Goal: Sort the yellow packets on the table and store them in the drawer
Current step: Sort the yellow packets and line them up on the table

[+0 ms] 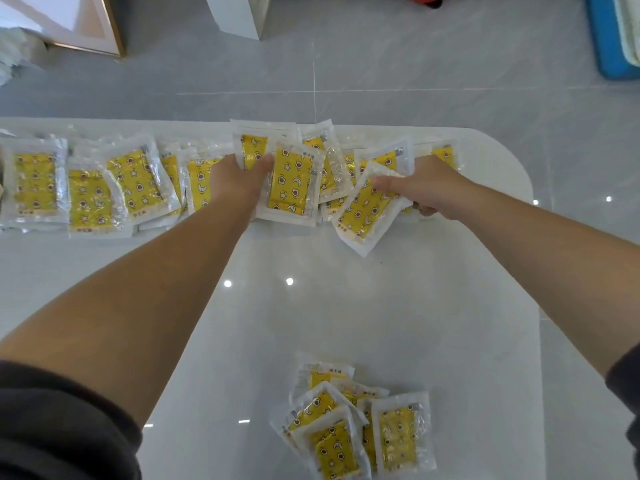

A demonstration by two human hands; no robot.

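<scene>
Several yellow packets in clear wrappers lie in a loose row along the far edge of the white table (311, 306), from the far left (34, 183) to the right corner. My left hand (235, 181) holds a small stack of packets (292, 185) at the middle of the row, thumb on top. My right hand (426, 185) pinches a tilted packet (367, 209) by its upper corner. A second small pile of packets (360, 427) lies at the near edge of the table. No drawer is visible.
Beyond the table lies a grey tiled floor (381, 74). On it stand a white box (239, 13), a framed panel (86, 26) at the left and a blue object (609, 39) at the right. The table's right edge is rounded.
</scene>
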